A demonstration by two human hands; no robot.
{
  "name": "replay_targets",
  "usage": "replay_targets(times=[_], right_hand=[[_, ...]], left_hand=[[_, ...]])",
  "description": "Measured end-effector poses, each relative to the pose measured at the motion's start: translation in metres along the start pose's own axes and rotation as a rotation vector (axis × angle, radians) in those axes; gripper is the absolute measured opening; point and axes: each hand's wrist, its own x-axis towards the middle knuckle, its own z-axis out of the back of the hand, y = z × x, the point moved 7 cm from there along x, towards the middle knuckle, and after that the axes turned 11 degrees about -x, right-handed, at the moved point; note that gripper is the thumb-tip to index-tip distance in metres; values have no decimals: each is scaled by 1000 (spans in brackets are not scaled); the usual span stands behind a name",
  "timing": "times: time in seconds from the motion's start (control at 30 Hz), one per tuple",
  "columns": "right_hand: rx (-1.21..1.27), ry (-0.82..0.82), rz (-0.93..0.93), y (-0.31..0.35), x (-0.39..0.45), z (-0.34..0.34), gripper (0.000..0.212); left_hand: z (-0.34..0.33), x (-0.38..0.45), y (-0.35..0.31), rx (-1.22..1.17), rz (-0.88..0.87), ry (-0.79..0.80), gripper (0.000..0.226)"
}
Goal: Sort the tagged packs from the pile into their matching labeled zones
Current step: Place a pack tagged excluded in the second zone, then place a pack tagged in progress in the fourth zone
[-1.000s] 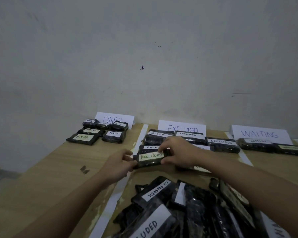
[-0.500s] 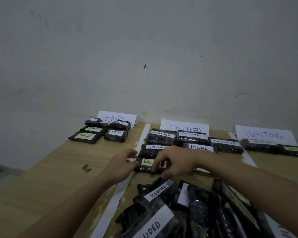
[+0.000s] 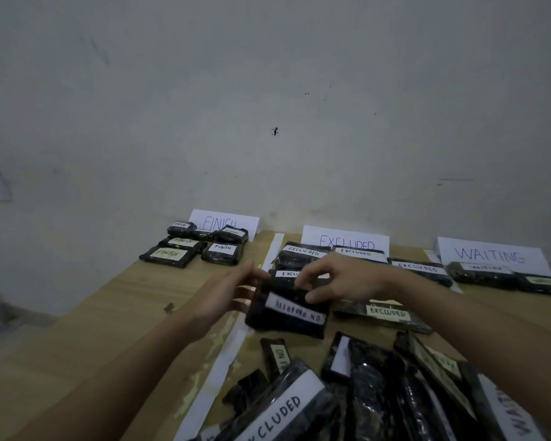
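A black pack tagged "ON PROGRESS" [image 3: 287,316] is held just above the table, its label upside down to me. My right hand [image 3: 341,278] pinches its far edge. At the pack's left side, my left hand [image 3: 229,291] is blurred, with its fingers apart. The pile of black tagged packs [image 3: 363,393] lies near me at the bottom. Three zone signs stand against the wall: FINISH [image 3: 224,221], EXCLUDED [image 3: 345,241] and WAITING [image 3: 490,255], each with packs laid in front. An EXCLUDED pack with a pale tag [image 3: 387,313] lies right of the held pack.
White tape strips [image 3: 223,361] divide the wooden table [image 3: 115,313] into zones. The table's left edge drops off beyond the FINISH packs [image 3: 169,254]. A grey wall backs the table. WAITING packs [image 3: 481,273] sit at the far right.
Both hands let go of the EXCLUDED pack they were setting down. My right hand has since taken the ON PROGRESS pack off the pile and raised it in front of the EXCLUDED zone.
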Motion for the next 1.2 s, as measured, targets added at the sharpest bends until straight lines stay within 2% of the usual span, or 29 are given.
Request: replay_targets(times=[0.07,0.13,0.23,0.33,0.57,0.73,0.87,0.97,1.03,1.13,1.2], right_hand=[[191,-161,-54,-6,-7,15,12],[492,-249,-104,-9,-16,21,6],[817,-350,-131,-14,-23,25,7],[955,-459,-136,-18,-31,29,5],[983,-554,-115,-26,-55,33,13],[772,-671,-249,-47,-83,44,32],[557,-764,-342,-59,-115,51,45],[132,-877,-363,-55,-141,60,56],[-187,-923,-311,-45,-155,62,67],[-592,-889,-205,-34,-164,54,84],[-750,-876,-166,-34,-169,49,92]], left_hand=[[1,-1,-10,-116,-1,-5,52],[-5,-3,-20,-182,-18,12,48],[-16,-5,-33,-111,-94,20,40],[-33,-5,-42,-7,-162,20,27],[-63,3,-55,-107,-234,28,23],[-68,7,-69,-125,-247,-28,22],[-71,8,-78,18,-248,-14,20],[-82,8,-82,163,-268,17,20],[-90,7,-82,245,-264,48,18],[-107,5,-80,399,-270,89,18],[-126,2,-80,398,-271,131,16]])
